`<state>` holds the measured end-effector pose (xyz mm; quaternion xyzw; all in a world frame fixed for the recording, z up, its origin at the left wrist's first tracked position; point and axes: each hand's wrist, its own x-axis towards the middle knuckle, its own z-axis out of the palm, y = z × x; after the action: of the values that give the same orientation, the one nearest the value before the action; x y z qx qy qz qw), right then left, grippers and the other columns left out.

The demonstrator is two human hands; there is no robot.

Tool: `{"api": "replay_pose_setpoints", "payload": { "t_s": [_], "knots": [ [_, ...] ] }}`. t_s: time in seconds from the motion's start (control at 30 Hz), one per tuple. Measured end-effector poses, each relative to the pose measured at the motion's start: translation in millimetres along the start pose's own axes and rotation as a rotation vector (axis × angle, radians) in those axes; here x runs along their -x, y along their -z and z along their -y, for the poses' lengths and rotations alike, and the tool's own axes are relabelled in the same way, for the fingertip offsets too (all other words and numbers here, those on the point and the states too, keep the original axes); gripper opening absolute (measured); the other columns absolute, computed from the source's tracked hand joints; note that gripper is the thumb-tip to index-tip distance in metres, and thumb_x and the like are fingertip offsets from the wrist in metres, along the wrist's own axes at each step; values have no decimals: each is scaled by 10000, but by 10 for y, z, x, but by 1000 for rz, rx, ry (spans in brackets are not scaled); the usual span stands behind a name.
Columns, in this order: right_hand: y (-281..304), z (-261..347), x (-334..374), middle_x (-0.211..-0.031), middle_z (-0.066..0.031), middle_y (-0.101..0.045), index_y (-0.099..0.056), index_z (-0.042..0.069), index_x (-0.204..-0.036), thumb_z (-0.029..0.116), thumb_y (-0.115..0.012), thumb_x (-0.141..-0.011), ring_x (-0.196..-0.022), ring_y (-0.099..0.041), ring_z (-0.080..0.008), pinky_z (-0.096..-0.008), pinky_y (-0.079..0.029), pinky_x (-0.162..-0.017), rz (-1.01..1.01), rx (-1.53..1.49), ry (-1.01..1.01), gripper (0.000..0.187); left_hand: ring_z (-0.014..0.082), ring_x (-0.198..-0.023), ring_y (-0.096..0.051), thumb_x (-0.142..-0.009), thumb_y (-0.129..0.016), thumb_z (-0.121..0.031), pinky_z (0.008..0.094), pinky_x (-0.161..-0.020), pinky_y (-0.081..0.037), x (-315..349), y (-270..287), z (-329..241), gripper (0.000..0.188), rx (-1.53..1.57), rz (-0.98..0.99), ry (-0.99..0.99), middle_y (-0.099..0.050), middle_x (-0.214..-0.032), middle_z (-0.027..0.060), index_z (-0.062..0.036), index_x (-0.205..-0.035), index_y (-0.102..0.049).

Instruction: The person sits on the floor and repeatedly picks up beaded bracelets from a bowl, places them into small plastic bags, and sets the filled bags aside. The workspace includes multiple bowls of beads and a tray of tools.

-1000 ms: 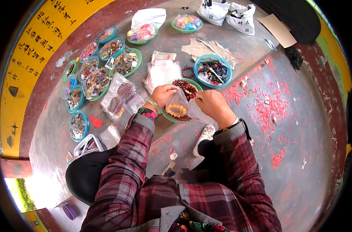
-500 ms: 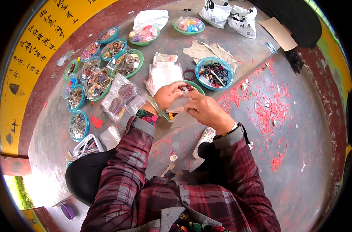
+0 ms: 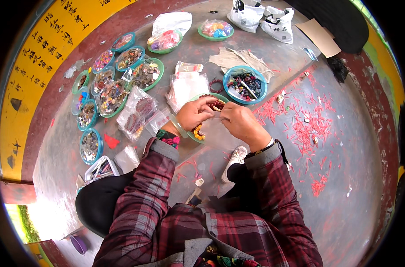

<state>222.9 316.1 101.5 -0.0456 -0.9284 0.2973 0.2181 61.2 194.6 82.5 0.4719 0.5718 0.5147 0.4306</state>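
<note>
Over a green basket [image 3: 194, 138] my two hands work close together on a small clear plastic bag [image 3: 219, 135]. My left hand [image 3: 194, 114] is closed, thumb and fingers pinching toward the bag's upper left edge. The right hand [image 3: 244, 127] pinches the bag's upper right edge, and the sheet hangs below its fingers. Dark red and cream beads [image 3: 217, 105] show in the basket just beyond my fingertips. Yellow beads [image 3: 197, 132] lie in it below my left hand. The hands hide much of the basket.
A blue basket [image 3: 265, 91] of dark cords stands beyond my right hand. Clear bags [image 3: 188, 89] lie ahead; bagged bracelets [image 3: 137, 111] lie left. Several baskets of small pieces [image 3: 112, 95] crowd the left. Red scraps [image 3: 311, 120] litter the floor at right.
The clear bag has opened out flatter between my hands. My right hand has shifted slightly right and its fingers have drawn together; more of the beads in the basket shows.
</note>
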Motion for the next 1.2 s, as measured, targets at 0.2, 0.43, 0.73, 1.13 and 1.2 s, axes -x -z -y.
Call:
{"api": "replay_pose_setpoints", "payload": {
  "t_s": [0.2,0.43,0.73,1.13,1.2],
  "knots": [
    [41,75,-37,-795,-152,-573,-593,-4,-725,46,-551,-734,-722,-571,-351,-407,-456,-644,-134,-33,-117,66,62,-706,-554,-855,-581,-88,195,-639,-462,50,197,370,233,57,-170,70,-624,-894,35,-1,-1070,-608],
    [18,-11,-6,-786,-145,-584,-610,2,-793,53,-571,-761,-706,-576,-343,-393,-453,-625,-41,42,-142,72,78,-681,-573,-918,-497,-144,213,-619,-498,29,121,289,222,161,-225,-33,-609,-835,24,5,-1058,-586],
    [38,-57,36,-813,-166,-591,-605,14,-766,62,-519,-755,-744,-581,-371,-423,-465,-652,-43,87,-180,99,142,-797,-627,-959,-395,-159,271,-696,-528,104,247,35,215,-58,-164,103,-622,-865,52,-26,-1038,-544],
    [82,98,-14,-776,-143,-612,-629,45,-804,125,-567,-747,-731,-577,-345,-399,-457,-636,158,-164,-36,117,132,-861,-607,-955,-407,-166,275,-749,-509,48,192,185,243,-127,-255,-52,-620,-890,58,8,-1056,-545],
    [63,94,-18,-780,-150,-610,-624,39,-803,118,-566,-750,-737,-577,-351,-403,-457,-639,109,-146,-66,111,134,-855,-602,-951,-428,-196,277,-757,-496,34,96,191,259,-59,-197,-25,-626,-847,60,9,-1042,-558]
  ]
}}
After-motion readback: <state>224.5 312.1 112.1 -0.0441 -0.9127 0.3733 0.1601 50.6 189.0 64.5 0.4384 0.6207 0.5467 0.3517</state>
